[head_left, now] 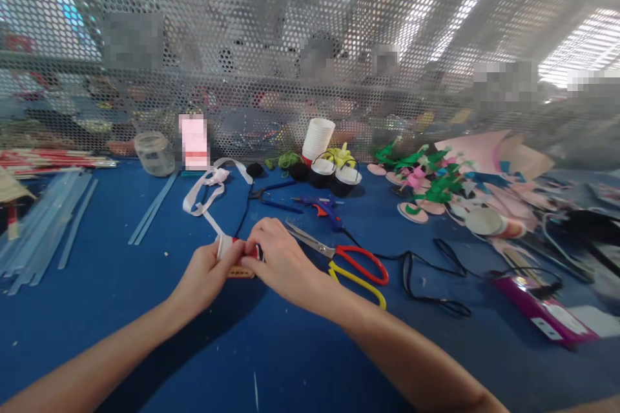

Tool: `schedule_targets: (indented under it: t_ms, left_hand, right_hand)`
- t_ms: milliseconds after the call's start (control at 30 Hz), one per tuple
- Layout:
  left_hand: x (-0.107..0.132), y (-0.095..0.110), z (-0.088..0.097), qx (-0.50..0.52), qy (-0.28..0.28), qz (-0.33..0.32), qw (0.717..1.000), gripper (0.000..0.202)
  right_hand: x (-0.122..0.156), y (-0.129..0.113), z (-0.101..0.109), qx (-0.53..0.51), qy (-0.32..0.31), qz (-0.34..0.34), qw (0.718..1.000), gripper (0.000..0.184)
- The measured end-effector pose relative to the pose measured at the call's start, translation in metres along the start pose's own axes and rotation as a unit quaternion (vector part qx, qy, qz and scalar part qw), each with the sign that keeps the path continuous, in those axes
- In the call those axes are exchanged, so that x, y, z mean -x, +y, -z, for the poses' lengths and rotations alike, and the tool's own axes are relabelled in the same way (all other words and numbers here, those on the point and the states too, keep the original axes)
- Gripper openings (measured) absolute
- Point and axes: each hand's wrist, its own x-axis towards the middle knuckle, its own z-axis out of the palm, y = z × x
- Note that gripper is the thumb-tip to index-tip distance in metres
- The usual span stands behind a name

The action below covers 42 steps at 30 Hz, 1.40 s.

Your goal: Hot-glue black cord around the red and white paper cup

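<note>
A small paper cup (224, 246), white and red with a tan patterned band, lies on its side between my two hands. My left hand (206, 271) is closed round its left end. My right hand (278, 258) is closed on the other end, its fingers over the top and hiding much of the cup. Both thumbs meet near its middle. A white ribbon (196, 200) runs from beside the cup up the table in loose loops. Just right of my right hand lie open scissors (334, 251) with one red and one yellow handle.
Behind are pliers (271, 197), a blue glue gun (329, 213), stacked white cups (318, 137), two small black-and-white buckets (347, 175) and a plastic jar (155, 153). Glue sticks (48, 226) lie left; green-and-pink craft flowers (426, 177), a black cord (409, 271) and a purple box (545, 310) right.
</note>
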Motion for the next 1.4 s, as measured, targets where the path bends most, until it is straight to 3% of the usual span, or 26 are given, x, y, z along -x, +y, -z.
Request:
schedule_targets:
  t_ms: [100,267,333,533,733,1233,1400]
  left_hand:
    - [-0.005,0.013,0.002,-0.006,-0.004,-0.014,1.000,0.033]
    - [-0.011,0.027,0.003,0.034,-0.026,0.029,0.999,0.031]
    - [-0.013,0.028,0.003,0.070,-0.029,0.053,0.996,0.030]
    - [-0.012,0.026,0.005,0.196,-0.050,0.145,0.968,0.023]
    - [-0.011,0.023,0.005,0.221,-0.056,0.162,0.960,0.022]
    - [-0.009,0.017,0.003,0.149,-0.060,0.132,0.978,0.028]
    - [-0.006,0.018,0.003,0.129,-0.072,0.112,0.983,0.029]
  right_hand:
    - [-0.001,0.004,0.004,-0.069,0.015,-0.016,0.997,0.017]
    - [-0.001,0.008,0.019,-0.167,0.062,-0.082,0.981,0.011]
    - [-0.002,0.011,0.023,-0.222,0.055,-0.113,0.967,0.007]
    - [-0.005,0.022,0.023,-0.375,0.033,-0.109,0.920,0.013]
    - [-0.002,0.021,0.027,-0.388,0.058,-0.123,0.912,0.011]
    - [-0.001,0.027,0.024,-0.280,0.078,-0.107,0.951,0.011]
    - [-0.002,0.030,0.021,-0.279,0.068,-0.112,0.951,0.012]
